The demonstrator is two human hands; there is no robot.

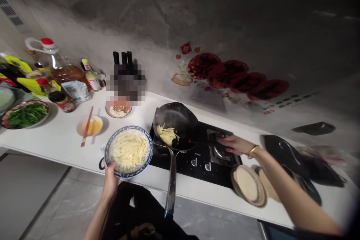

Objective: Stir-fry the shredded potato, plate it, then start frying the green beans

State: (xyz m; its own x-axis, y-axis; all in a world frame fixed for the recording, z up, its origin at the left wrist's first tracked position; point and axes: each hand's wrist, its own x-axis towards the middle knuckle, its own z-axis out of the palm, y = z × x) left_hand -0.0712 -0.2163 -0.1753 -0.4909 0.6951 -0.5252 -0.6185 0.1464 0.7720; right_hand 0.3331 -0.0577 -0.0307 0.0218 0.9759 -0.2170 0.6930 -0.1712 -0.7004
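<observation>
My left hand (111, 180) grips the near rim of a blue-and-white bowl (150, 157), thumb on top. Pale strips that look like shredded potato (131, 145) fill the bowl, which is held just left of the stove. A black wok (187, 120) sits on the left burner, its long metal handle (171, 183) pointing toward me. More pale strips (166, 135) lie in the wok's left side. To the right, my right hand (235, 145) is closed around the dark handle of a spatula (206, 142) reaching into the wok; its head blends into the black surface.
On the left counter are a bowl of yellow liquid (94, 126) with red chopsticks (87, 125), chopped seasonings (119, 110), green vegetables (26, 114) and an oil jug (66, 69). Round wooden boards (249, 185) and a dark lid (281, 152) lie right of the stove (197, 168).
</observation>
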